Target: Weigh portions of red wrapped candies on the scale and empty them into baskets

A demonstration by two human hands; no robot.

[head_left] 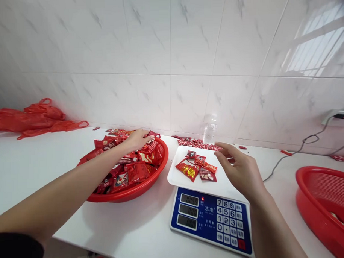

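A red plastic basket is heaped with small red snack packets. At its far right side, my left hand reaches over the heap, its fingers closed on a red packet. My right hand hovers at the right side of the white scale tray, thumb and fingers apart with nothing visible between them. Several red packets lie in the middle of that tray, one showing gold contents. Below it, the blue scale panel has lit displays and a keypad.
Red plastic bags lie at the back left. Behind the tray are a clear bottle and a row of patterned red packets. A second red basket stands at right. A cable runs to a wall plug.
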